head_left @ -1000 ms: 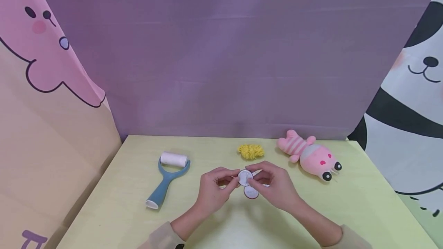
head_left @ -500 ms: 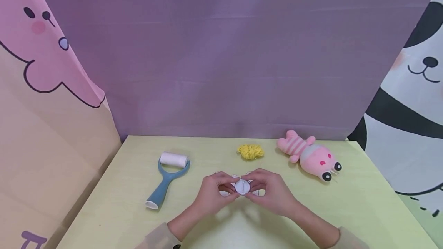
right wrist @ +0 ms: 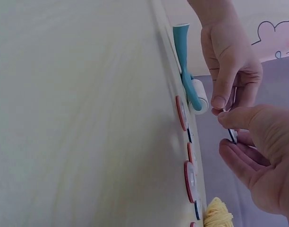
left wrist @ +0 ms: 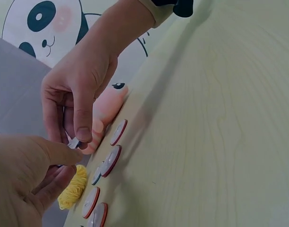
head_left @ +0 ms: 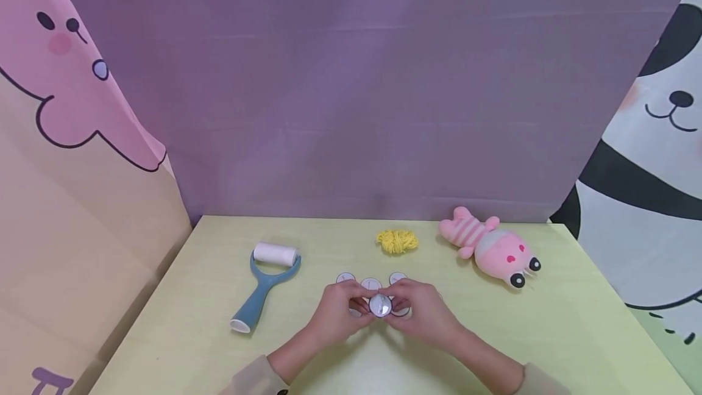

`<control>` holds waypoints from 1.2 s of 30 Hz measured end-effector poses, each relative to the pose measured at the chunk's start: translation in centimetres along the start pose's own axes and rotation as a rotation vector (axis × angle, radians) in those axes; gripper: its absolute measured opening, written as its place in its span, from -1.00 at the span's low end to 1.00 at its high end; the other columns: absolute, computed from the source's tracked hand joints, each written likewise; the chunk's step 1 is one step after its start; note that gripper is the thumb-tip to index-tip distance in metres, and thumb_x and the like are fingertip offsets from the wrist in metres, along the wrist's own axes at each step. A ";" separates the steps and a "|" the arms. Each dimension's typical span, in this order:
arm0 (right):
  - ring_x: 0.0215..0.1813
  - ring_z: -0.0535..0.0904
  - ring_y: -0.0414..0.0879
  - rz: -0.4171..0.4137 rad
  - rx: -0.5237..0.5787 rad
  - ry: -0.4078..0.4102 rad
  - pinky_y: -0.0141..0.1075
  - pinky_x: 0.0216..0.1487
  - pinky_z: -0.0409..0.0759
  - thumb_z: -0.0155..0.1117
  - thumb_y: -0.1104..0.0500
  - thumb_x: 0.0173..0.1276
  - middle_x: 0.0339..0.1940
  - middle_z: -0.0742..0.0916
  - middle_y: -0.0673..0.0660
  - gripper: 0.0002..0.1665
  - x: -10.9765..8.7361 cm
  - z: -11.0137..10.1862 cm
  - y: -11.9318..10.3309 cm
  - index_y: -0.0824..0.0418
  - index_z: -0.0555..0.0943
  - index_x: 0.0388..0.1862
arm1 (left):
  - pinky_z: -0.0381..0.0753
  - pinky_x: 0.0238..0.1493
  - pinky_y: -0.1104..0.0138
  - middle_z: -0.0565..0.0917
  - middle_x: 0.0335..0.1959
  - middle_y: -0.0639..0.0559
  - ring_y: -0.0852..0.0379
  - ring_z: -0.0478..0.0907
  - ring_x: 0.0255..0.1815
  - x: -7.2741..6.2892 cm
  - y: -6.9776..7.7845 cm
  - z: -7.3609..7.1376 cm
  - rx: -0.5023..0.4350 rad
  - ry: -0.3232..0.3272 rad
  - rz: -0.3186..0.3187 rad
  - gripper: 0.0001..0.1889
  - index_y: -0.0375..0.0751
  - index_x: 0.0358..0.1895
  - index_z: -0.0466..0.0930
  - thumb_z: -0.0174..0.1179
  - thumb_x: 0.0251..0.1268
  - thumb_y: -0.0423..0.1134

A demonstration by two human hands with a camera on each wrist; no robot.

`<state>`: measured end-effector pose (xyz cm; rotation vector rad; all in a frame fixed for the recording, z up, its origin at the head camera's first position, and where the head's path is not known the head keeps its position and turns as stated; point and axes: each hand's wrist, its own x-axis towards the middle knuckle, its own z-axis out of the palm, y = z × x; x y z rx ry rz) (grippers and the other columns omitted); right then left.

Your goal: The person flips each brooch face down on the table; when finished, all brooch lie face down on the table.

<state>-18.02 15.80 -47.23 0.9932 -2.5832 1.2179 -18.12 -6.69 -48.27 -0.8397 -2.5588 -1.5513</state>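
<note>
A small round white disc (head_left: 380,305) with a dark rim is held up above the table in the head view. My left hand (head_left: 336,317) pinches its left edge between thumb and fingers, and my right hand (head_left: 430,313) pinches its right edge. Seen edge-on in the right wrist view, the held disc (right wrist: 233,135) sits between the fingertips. Several similar discs lie flat behind and below the hands, among them one disc (head_left: 345,277) at left and another disc (head_left: 398,276) at right. In the left wrist view a red-rimmed disc (left wrist: 110,161) shows; others are partly hidden.
A blue-handled lint roller (head_left: 263,285) lies to the left on the pale table (head_left: 181,346). Behind the hands is a bundle of yellow yarn (head_left: 397,241). A pink plush toy (head_left: 488,247) lies at the back right. A purple cloth (head_left: 362,108) hangs behind the table.
Both hands have moved slightly down and toward me with the disc, which has been turned and now shows a shiny face. More of the discs on the table have come into view.
</note>
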 end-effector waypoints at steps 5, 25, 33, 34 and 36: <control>-0.25 0.76 -0.21 -0.002 -0.066 -0.013 -0.34 -0.18 0.81 0.64 0.31 0.17 -0.20 0.83 0.02 -0.58 0.0 0.6 0.5 0.19 0.82 0.04 | 0.73 -0.20 0.57 0.78 -0.19 -0.16 0.24 0.77 -0.27 -0.1 -0.3 0.1 0.085 -0.023 -0.024 -0.65 -0.41 0.05 0.80 0.52 0.16 -0.52; -0.30 0.68 -0.32 0.077 -0.099 -0.123 -0.46 -0.24 0.69 0.64 0.29 0.14 -0.34 0.82 -0.05 -0.74 -0.1 2.1 0.8 0.20 0.85 -0.16 | 0.51 -0.42 0.62 0.73 -0.54 0.13 0.45 0.50 -0.52 -0.4 -0.9 1.3 0.281 -0.108 -0.088 -0.84 -0.22 -0.22 0.88 0.57 0.11 -0.36; -0.34 0.56 -0.38 0.079 -0.158 -0.112 -0.50 -0.32 0.57 0.64 0.29 0.11 -0.41 0.74 -0.07 -0.80 -0.1 2.6 0.7 0.20 0.84 -0.25 | 0.48 -0.45 0.61 0.74 -0.57 0.12 0.48 0.45 -0.54 -0.7 -0.4 1.8 0.362 -0.102 -0.112 -0.87 -0.27 -0.27 0.87 0.58 0.11 -0.36; -0.35 0.53 -0.39 0.092 -0.166 -0.114 -0.50 -0.33 0.55 0.64 0.29 0.11 -0.42 0.73 -0.07 -0.80 -0.1 2.7 0.7 0.20 0.84 -0.25 | 0.48 -0.45 0.61 0.74 -0.56 0.13 0.49 0.44 -0.54 -0.7 -0.4 1.8 0.375 -0.103 -0.109 -0.87 -0.26 -0.27 0.87 0.58 0.11 -0.36; -0.37 0.50 -0.39 0.112 -0.187 -0.119 -0.50 -0.34 0.51 0.64 0.28 0.11 -0.42 0.72 -0.08 -0.80 -0.1 2.7 0.5 0.20 0.84 -0.25 | 0.47 -0.45 0.60 0.73 -0.57 0.14 0.50 0.42 -0.54 -0.7 -0.4 1.8 0.381 -0.104 -0.101 -0.87 -0.26 -0.27 0.88 0.58 0.12 -0.34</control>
